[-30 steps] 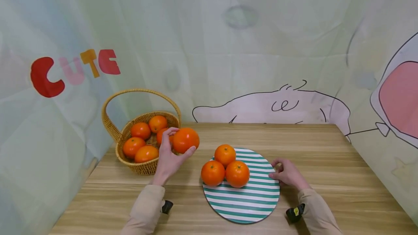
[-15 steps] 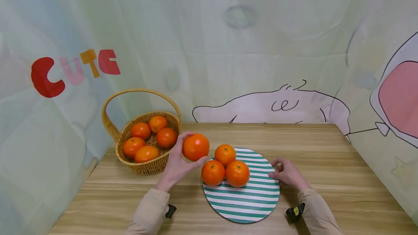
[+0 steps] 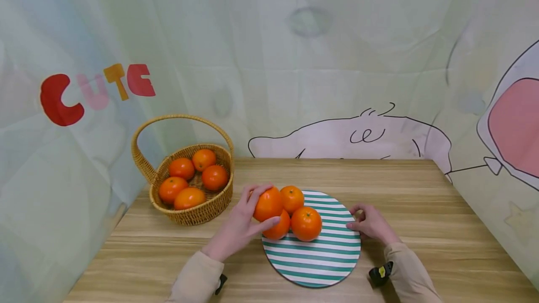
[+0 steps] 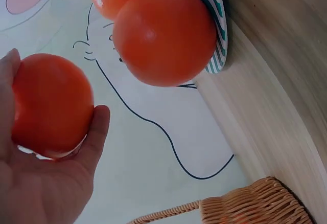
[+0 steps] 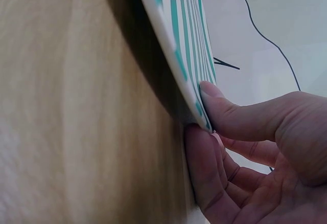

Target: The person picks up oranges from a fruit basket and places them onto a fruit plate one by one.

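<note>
My left hand (image 3: 239, 228) grips an orange (image 3: 268, 204) between fingers and thumb, at the left side of a round teal-and-white striped plate (image 3: 320, 265). The held orange partly hides another orange (image 3: 278, 229) on the plate. Beside that one sit a back orange (image 3: 292, 198) and a front orange (image 3: 306, 224). The left wrist view shows the held orange (image 4: 53, 106) apart from the nearest plate orange (image 4: 164, 36). On the right, my right hand (image 3: 372, 226) pinches the plate's edge; in the right wrist view the thumb lies on top and fingers underneath.
A wicker basket (image 3: 189, 217) with a tall handle stands at the back left, several oranges inside, among them a front orange (image 3: 189, 198). All rests on a wooden table (image 3: 404, 181). A printed curtain (image 3: 269, 60) hangs behind and at the sides.
My left hand has carried the orange from beside the basket rightward and down to the plate's left side. The right hand and the plate have stayed put.
</note>
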Demonstrator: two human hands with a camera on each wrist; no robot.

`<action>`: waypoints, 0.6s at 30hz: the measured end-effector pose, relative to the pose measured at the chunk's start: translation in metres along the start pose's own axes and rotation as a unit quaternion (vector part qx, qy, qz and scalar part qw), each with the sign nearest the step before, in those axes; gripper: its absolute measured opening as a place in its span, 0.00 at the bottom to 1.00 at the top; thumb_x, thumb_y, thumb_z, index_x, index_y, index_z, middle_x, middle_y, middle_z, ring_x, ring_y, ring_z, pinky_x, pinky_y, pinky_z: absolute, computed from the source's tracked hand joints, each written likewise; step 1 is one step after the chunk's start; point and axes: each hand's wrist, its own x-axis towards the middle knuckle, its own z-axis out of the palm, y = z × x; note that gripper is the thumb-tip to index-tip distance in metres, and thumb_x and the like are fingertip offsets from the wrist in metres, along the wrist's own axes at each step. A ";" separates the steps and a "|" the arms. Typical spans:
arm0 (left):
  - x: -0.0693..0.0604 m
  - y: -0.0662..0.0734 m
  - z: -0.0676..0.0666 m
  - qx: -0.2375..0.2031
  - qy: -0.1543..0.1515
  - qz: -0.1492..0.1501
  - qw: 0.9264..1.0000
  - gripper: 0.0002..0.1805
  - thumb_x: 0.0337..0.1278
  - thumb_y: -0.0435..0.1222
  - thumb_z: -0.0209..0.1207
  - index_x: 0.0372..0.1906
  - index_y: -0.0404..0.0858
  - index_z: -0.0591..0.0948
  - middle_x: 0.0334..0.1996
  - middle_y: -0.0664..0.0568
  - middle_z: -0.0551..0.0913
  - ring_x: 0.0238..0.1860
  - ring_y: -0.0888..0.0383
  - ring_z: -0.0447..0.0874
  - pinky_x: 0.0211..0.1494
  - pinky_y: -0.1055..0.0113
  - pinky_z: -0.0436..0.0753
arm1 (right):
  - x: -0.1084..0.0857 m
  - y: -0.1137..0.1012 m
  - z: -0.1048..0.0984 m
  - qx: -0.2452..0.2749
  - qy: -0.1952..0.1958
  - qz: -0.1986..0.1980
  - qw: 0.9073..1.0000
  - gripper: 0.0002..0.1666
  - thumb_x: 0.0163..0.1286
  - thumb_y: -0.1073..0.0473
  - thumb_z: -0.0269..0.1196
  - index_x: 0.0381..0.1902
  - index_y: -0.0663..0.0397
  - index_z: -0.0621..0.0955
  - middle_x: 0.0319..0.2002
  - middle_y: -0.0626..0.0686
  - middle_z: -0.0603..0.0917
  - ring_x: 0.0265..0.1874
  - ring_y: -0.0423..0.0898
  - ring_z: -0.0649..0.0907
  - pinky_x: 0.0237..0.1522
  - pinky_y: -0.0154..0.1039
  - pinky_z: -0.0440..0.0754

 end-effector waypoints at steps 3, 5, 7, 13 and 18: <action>-0.003 0.006 0.002 0.024 -0.033 -0.003 0.999 0.36 0.64 0.51 0.64 0.73 0.53 0.64 0.64 0.49 0.65 0.53 0.50 0.80 0.55 0.54 0.85 | 0.000 -0.001 0.000 -0.002 0.001 0.000 1.000 0.22 0.62 0.68 0.70 0.52 0.68 0.77 0.28 0.55 0.75 0.26 0.46 0.76 0.26 0.38 0.82; -0.005 0.009 0.004 0.039 -0.050 0.000 0.998 0.36 0.66 0.51 0.62 0.74 0.53 0.63 0.64 0.49 0.65 0.53 0.49 0.80 0.55 0.54 0.84 | 0.000 -0.001 0.000 -0.002 0.001 0.000 1.000 0.22 0.62 0.68 0.70 0.52 0.68 0.77 0.28 0.54 0.75 0.26 0.46 0.76 0.26 0.38 0.81; -0.007 0.011 0.006 0.056 -0.061 0.006 0.997 0.35 0.67 0.52 0.61 0.74 0.53 0.62 0.66 0.48 0.65 0.54 0.49 0.80 0.55 0.53 0.84 | 0.000 -0.001 0.000 -0.002 0.002 0.000 1.000 0.22 0.62 0.68 0.70 0.52 0.68 0.77 0.28 0.54 0.75 0.26 0.46 0.76 0.26 0.38 0.81; -0.012 0.014 0.012 0.094 -0.070 0.028 0.993 0.39 0.63 0.54 0.63 0.74 0.48 0.63 0.66 0.47 0.69 0.57 0.51 0.79 0.57 0.50 0.84 | 0.001 0.000 0.000 -0.004 0.003 -0.005 1.000 0.21 0.61 0.69 0.70 0.51 0.68 0.77 0.27 0.54 0.75 0.25 0.46 0.76 0.26 0.38 0.82; -0.013 0.016 0.014 0.103 -0.068 0.047 0.991 0.41 0.54 0.52 0.69 0.70 0.45 0.67 0.63 0.50 0.74 0.58 0.54 0.79 0.59 0.52 0.84 | 0.000 0.000 0.000 -0.002 0.003 -0.006 1.000 0.21 0.61 0.68 0.70 0.51 0.68 0.77 0.27 0.54 0.76 0.25 0.46 0.77 0.26 0.38 0.82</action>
